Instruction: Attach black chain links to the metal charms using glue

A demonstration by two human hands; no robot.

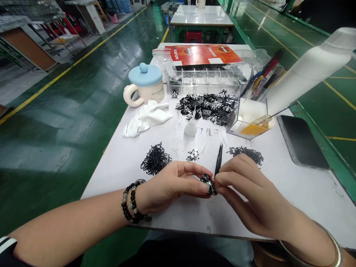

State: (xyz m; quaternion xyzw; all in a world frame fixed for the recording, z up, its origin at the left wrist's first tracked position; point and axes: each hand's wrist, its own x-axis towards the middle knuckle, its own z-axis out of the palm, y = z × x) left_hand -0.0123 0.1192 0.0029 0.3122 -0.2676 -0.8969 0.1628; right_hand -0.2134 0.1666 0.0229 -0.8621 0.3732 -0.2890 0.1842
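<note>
1. Held one small black-and-silver part (208,184) above the near middle of the white table (300,193), gripped between the thumb and fingers of the left hand (168,185).
2. Had the thumb and forefinger of the right hand (247,196) closed together at the right edge of that part; could not tell whether pinching or merely touching.
3. Saw one pair of black tweezers (219,160), points facing away, just beside the right fingertips; could not tell whether held.
4. Counted two piles of black hooked pieces, one just beyond the left hand (155,159), one beyond the right (247,152), plus one smaller pile of silver bits (193,155) between; could not count single pieces.
5. Found, farther out, one white nozzle bottle (190,128), one large heap of black-and-silver parts (207,105) and one loose part (174,94) left of the heap.
6. Noted one white cloth (147,118) on the left; on the right, one clear holder (247,129) crowded with tools, one tall white bottle (314,70) and one phone (303,141).
7. Read "CHIIKAWA" on one cream mug (147,92) with one blue lid (145,76).
8. Read "CUSTOM" twice on one red-orange packet (198,55) behind one clear compartmented tray (208,78); could not read the lettering in two emblems.
</note>
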